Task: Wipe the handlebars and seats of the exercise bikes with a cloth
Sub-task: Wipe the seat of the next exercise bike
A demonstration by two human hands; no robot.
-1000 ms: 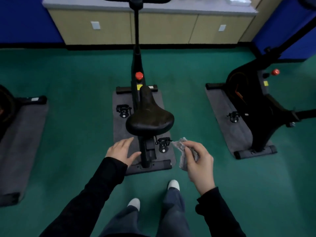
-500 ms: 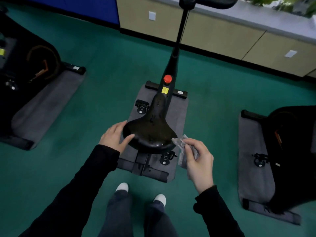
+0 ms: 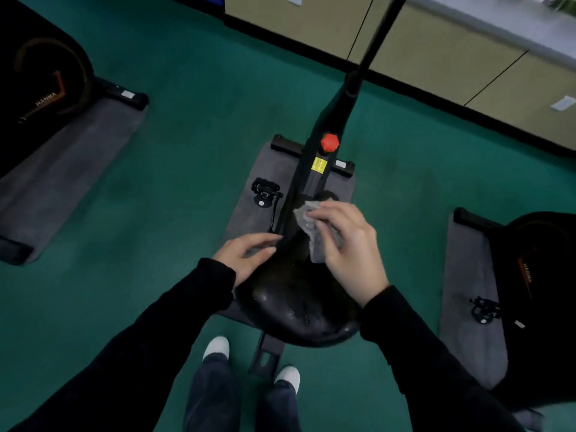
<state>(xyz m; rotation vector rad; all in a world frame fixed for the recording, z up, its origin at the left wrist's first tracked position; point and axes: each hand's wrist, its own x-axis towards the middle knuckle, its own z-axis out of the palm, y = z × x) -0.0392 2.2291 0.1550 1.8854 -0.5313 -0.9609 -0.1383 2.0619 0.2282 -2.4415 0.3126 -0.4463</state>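
The black saddle [image 3: 299, 310] of the middle exercise bike [image 3: 324, 163] fills the centre of the view, glossy with wet spots at its wide rear. My right hand [image 3: 349, 247] presses a crumpled grey cloth [image 3: 314, 235] onto the narrow front part of the saddle. On the saddle's left edge rests my left hand [image 3: 246, 254], fingers spread and flat against it. The bike's handlebars are out of view past the top edge; only the black post [image 3: 371, 51] shows.
Grey mats [image 3: 59, 169] lie under each bike on green carpet. A second black bike [image 3: 43, 76] stands at the far left, a third [image 3: 542, 282] at the right. Beige cabinets [image 3: 436, 48] run along the back. My white shoes [image 3: 216, 347] stand behind the bike's rear foot.
I have stepped closer and leaned over the saddle. My right hand moved the cloth from beside the seat up onto its front part. My left hand slid forward along the left edge.
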